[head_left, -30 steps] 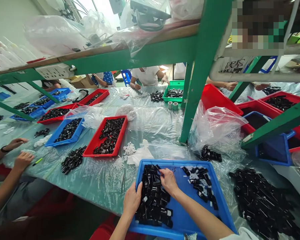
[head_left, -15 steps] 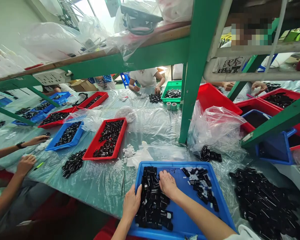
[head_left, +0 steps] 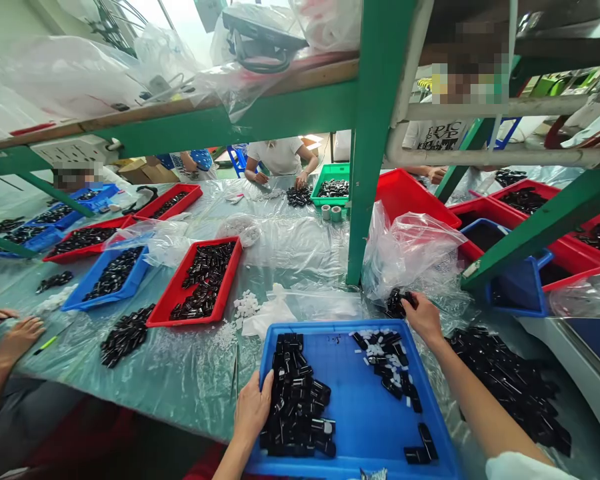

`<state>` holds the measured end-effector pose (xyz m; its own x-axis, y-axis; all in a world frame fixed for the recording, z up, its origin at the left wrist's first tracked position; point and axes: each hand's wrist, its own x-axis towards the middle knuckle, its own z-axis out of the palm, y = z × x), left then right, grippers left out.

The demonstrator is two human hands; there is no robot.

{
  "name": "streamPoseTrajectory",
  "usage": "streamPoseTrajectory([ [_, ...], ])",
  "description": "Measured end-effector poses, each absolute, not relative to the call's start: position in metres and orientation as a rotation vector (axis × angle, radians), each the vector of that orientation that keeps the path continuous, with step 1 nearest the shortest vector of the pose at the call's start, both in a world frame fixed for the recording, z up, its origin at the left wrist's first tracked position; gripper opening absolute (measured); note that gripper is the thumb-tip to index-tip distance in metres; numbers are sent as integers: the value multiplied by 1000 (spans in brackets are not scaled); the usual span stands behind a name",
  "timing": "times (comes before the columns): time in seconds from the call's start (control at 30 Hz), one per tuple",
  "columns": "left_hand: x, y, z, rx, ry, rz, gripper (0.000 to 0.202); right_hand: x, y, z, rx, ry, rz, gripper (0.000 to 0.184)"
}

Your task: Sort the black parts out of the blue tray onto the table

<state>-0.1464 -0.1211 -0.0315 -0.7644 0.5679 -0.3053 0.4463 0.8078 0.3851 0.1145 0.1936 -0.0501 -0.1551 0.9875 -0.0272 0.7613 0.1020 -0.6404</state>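
Note:
My left hand (head_left: pixel 253 405) grips the left rim of a shallow blue tray (head_left: pixel 360 400), thumb on the inner side. Beyond the tray's far right corner, my right hand (head_left: pixel 425 319) closes its fingertips on small black plastic pieces (head_left: pixel 396 303) in a little pile; how many it holds is hidden. Along the tray's left side lies a heap of black pieces (head_left: pixel 297 400). Black pieces mixed with small white bits (head_left: pixel 387 360) are at its far right, and a few black pieces (head_left: pixel 421 445) lie near its right front.
A large pile of black pieces (head_left: pixel 505 383) spreads right of the tray. Tweezers (head_left: pixel 235 373) and white bits (head_left: pixel 247 305) lie to the left. A red tray (head_left: pixel 200 283) stands behind. A green post (head_left: pixel 365 147) rises ahead. Co-workers' hands (head_left: pixel 20 340) are at far left.
My right hand has left the heap inside the blue tray and moved right to the small pile outside it. My left hand stays on the rim. The view has shifted slightly right.

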Motion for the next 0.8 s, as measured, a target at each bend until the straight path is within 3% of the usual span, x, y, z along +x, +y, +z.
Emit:
streamPoseTrajectory([
  [0.17,-142,-121,-28,773,2591,394,29,110,183,-49,-1657,-2096,650,38],
  [0.27,-141,-121,-28,770,2610,342,30,87,137,-38,-1360,-2201,544,35],
  [0.4,-140,-122,-28,767,2612,351,30,55,57,-36,-847,-2554,1084,23],
  [0.47,-139,-123,-28,764,2594,377,30,44,24,-43,-758,-2755,1236,31],
  [0.6,-138,-124,-27,762,2572,416,29,39,-10,-60,-712,-2923,1230,39],
  [0.8,-140,-122,-26,752,2565,414,28,43,-5,-61,-666,-2731,1335,29],
])
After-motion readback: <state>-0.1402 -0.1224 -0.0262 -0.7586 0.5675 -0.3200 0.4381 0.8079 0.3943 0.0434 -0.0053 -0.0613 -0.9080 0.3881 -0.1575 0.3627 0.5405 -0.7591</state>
